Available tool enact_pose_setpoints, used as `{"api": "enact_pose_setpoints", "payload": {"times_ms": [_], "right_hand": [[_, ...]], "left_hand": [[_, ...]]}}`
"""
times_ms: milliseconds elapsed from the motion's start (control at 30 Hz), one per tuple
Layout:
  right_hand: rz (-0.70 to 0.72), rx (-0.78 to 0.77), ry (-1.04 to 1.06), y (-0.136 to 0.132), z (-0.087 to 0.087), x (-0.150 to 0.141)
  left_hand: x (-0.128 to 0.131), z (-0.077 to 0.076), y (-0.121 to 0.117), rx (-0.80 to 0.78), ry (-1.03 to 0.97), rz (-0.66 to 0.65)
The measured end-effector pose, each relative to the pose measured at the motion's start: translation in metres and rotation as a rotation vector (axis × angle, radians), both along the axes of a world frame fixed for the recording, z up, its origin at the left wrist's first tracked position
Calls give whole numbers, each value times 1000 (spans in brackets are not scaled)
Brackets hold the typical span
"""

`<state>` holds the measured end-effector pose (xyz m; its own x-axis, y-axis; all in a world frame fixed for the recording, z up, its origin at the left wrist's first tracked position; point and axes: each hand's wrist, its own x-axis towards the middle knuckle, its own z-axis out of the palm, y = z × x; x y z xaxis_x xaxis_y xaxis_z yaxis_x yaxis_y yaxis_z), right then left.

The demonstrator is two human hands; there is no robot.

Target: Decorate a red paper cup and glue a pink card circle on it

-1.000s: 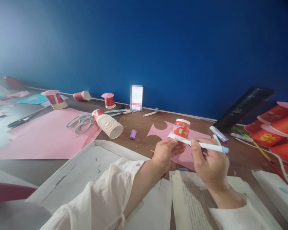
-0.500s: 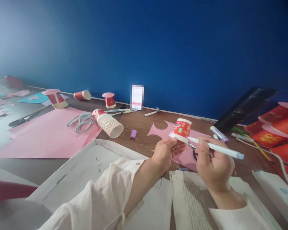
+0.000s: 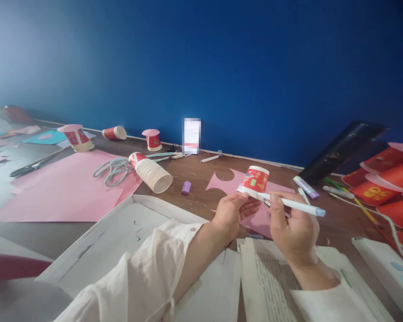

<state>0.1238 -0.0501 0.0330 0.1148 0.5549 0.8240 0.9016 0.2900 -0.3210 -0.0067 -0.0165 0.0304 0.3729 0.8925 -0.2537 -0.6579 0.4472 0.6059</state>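
My left hand [image 3: 230, 213] pinches the white rim of a red printed paper cup [image 3: 254, 180], held bottom up and slightly tilted. In my right hand [image 3: 293, 228] is a white marker pen [image 3: 297, 205], its tip at the lower edge of the cup. Scissors [image 3: 266, 202] lie partly hidden behind the right hand, on a pink sheet with round cut-outs [image 3: 221, 183]. Just beyond stands no other cup; a stack of paper cups [image 3: 154, 175] lies on its side to the left.
Pink paper [image 3: 67, 192], a coiled cord [image 3: 112, 170] and a purple cap [image 3: 186, 188] lie leftward. A white box lid [image 3: 104, 241] and printed sheets [image 3: 268, 273] are in front. Glue stick [image 3: 306, 187], black case [image 3: 342, 150] and red cups [image 3: 386, 179] sit right.
The marker in my right hand first drew back to the right from the cup's rim, then came in to the lower edge again. My left hand still holds the cup, shifted slightly rightward.
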Motion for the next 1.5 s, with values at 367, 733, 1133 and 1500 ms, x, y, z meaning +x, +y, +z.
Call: {"api": "enact_pose_setpoints", "payload": {"times_ms": [367,733,1133,1500], "right_hand": [[35,9,-34,0,1,-2],[-7,5,-34,-1,3,-3],[-23,8,-21,-1,2,-3],[2,16,-9,2,0,0]], "left_hand": [[1,-1,0,1,-23,29],[1,-1,1,-22,-60,48],[2,-1,1,-16,-43,48],[2,-2,1,-23,-42,56]]}}
